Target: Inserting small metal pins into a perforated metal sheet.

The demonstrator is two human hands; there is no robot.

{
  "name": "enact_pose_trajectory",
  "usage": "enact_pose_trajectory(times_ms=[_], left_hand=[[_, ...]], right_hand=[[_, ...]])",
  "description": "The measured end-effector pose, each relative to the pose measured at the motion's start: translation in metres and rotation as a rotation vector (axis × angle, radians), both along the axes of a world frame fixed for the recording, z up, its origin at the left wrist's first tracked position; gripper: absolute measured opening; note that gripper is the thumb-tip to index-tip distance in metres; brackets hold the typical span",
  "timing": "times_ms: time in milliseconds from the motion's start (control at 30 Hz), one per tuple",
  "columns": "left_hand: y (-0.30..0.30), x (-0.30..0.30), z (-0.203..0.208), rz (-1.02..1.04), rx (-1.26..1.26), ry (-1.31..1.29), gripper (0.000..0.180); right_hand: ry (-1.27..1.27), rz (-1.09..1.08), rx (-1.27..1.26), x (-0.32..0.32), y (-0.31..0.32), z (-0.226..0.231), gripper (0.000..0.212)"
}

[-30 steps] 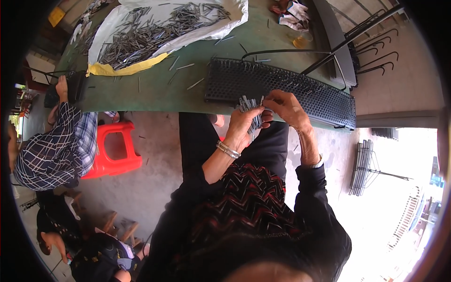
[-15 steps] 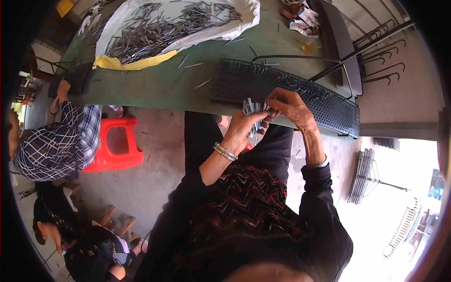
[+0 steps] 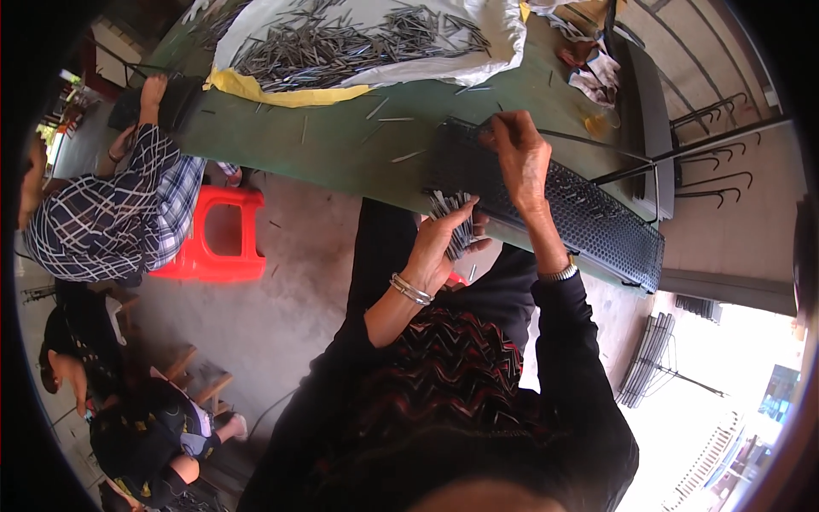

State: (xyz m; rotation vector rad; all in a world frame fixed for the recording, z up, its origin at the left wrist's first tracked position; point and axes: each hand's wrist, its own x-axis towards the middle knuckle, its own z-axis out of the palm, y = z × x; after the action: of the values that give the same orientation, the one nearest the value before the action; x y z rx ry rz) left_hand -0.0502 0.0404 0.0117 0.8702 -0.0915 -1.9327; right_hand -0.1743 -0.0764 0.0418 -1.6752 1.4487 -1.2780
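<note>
A bundle of thin, dull-grey metal strips (image 3: 448,205) is gathered in the left hand (image 3: 437,243), its thumb laid across them and its fingers curled around from the other side. The strips' long axis runs steeply, upper ends leaning left, just off the near left corner of a long black perforated metal tray (image 3: 593,226). The tray stretches away to the right, slanting from far left to near right. The right hand (image 3: 522,158) is the nearer one to it, raised above its left part, while the bundle lies below and to the left of those fingers, apart from them.

The right fingers are bent and drawn in toward the thumb, but their tips blur against the dark tray, so I cannot tell whether they pinch a strip. The right hand and forearm hide part of the tray; the left thumb and fingers cover the middle of the bundle.

Beyond, on the green tabletop (image 3: 316,145), a yellow-edged white sheet (image 3: 503,64) bears a loose heap of similar strips (image 3: 341,51), its far side cut off by the frame. Stained white-and-red gloves (image 3: 593,72) lie to its right.
</note>
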Motion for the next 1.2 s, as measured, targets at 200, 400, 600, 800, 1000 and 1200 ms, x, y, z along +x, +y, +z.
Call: enact_pose_trajectory(times_ms=[200, 400, 600, 800, 1000, 1200], left_hand=[[-0.003, 0.015, -0.004, -0.025, -0.056, -0.071, 0.027], [-0.005, 0.021, -0.009, -0.005, -0.073, -0.038, 0.027], [-0.007, 0.019, -0.005, 0.040, -0.047, -0.043, 0.016], [-0.009, 0.020, -0.002, 0.047, -0.026, -0.101, 0.016], [-0.010, 0.018, -0.005, 0.080, -0.071, -0.068, 0.018], [-0.006, 0.024, -0.007, 0.105, -0.097, -0.105, 0.019]], right_hand=[[0.171, 0.032, -0.100, 0.019, -0.014, -0.019, 0.005], [0.300, 0.042, -0.090, 0.019, -0.018, -0.014, 0.008], [0.484, 0.084, -0.202, 0.010, -0.022, -0.029, 0.007], [0.588, 0.139, -0.261, 0.019, -0.025, -0.023, 0.011], [0.607, 0.053, -0.275, 0.015, -0.021, -0.032, 0.014], [0.264, 0.334, 0.331, 0.004, 0.007, -0.001, 0.022]])
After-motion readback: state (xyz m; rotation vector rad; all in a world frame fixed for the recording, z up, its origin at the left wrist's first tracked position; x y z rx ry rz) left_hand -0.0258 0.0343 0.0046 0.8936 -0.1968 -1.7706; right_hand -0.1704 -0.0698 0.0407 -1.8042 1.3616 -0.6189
